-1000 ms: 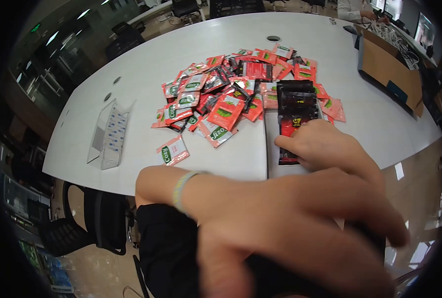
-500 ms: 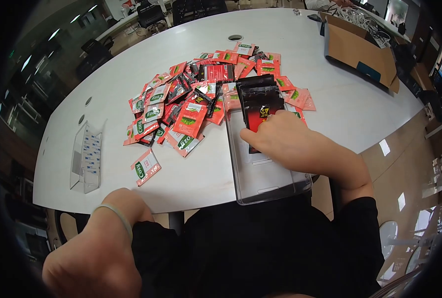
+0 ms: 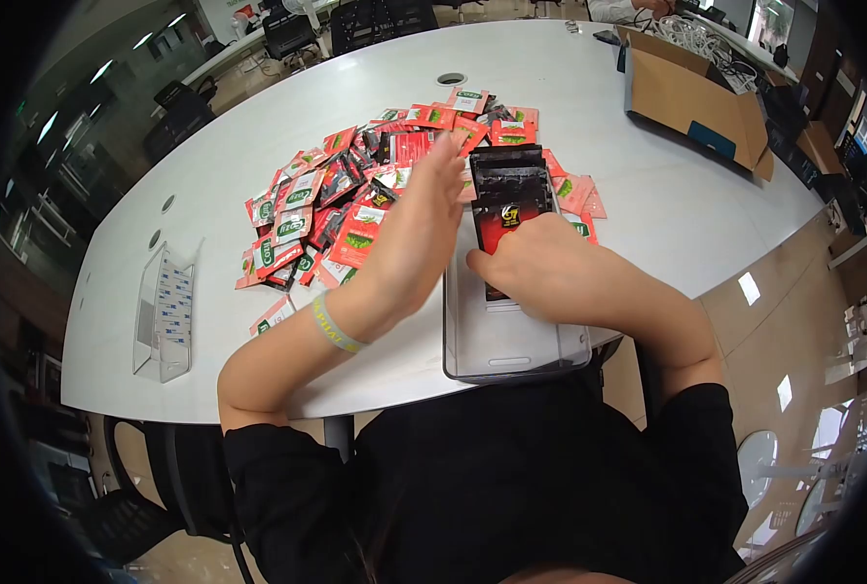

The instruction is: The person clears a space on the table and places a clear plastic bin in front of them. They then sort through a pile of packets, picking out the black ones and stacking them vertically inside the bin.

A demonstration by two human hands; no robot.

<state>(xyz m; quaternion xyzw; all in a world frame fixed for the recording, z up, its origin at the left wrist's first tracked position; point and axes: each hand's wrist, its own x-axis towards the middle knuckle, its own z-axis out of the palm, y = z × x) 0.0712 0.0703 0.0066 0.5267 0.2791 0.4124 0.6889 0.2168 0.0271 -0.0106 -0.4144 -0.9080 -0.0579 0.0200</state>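
Note:
A clear plastic tray [image 3: 516, 352] lies at the table's near edge with a row of black-and-red sachets [image 3: 507, 195] stacked in it. My right hand [image 3: 540, 261] rests on the near end of that row, fingers pressing the sachets. My left hand [image 3: 431, 200] reaches out over the pile of red and black sachets [image 3: 355, 200] just left of the tray, fingers stretched apart, holding nothing that I can see. A pale band circles my left wrist.
A clear plastic holder [image 3: 161, 311] with white and blue packets stands at the left of the white table [image 3: 258, 117]. An open cardboard box [image 3: 691, 92] sits at the far right. Office chairs stand beyond the table.
My left hand has come up from my lap and reached forward over the sachet pile. My right hand stays on the sachets in the tray.

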